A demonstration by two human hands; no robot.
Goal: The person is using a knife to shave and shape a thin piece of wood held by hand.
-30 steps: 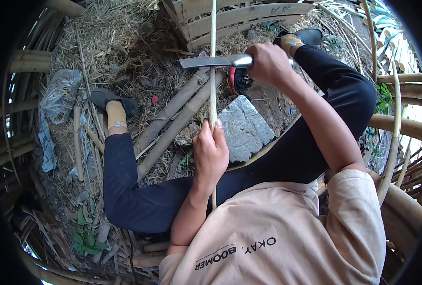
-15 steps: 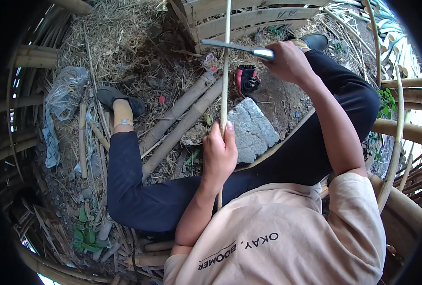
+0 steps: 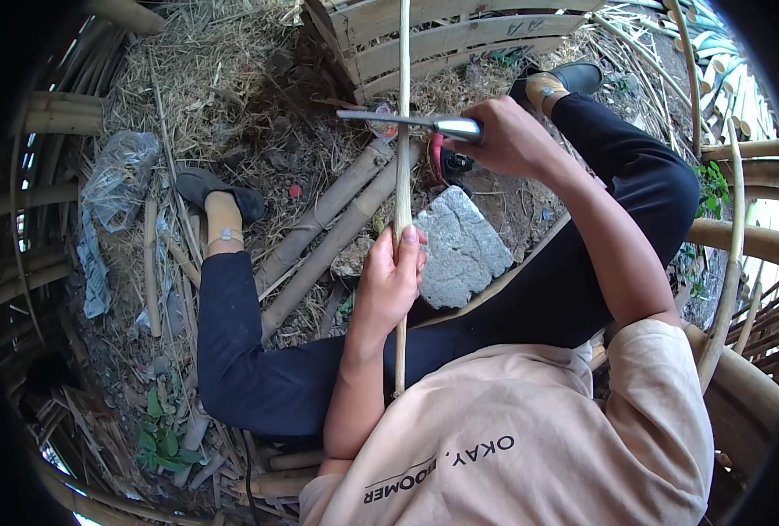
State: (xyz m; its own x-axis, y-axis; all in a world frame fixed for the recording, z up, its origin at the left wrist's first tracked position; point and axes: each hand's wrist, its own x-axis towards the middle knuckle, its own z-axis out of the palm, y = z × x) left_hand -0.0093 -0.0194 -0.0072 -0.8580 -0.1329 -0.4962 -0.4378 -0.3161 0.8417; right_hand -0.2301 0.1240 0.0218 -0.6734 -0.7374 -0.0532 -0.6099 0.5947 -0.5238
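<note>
Straw-strewn dirt ground (image 3: 205, 92) surrounds the grey stone (image 3: 461, 250); slatted wood panel (image 3: 473, 37) stands beyond it, clear plastic bag (image 3: 123, 175) well to its left, two bamboo poles (image 3: 326, 208) nearer on same side. Long pale stick (image 3: 403, 180) runs just L of stone, from the body out past stone's far side. L hand (image 3: 391, 279), just L of stone, is closed round stick, fingers curled, thumb along it. R hand (image 3: 508, 138), beyond stone & a bit R, is fisted round handle of knife (image 3: 426, 122); blade crosses stick beyond stone, can't tell if edge touches. Pink/black item (image 3: 447, 165) sits just beyond stone, partly hidden.
</note>
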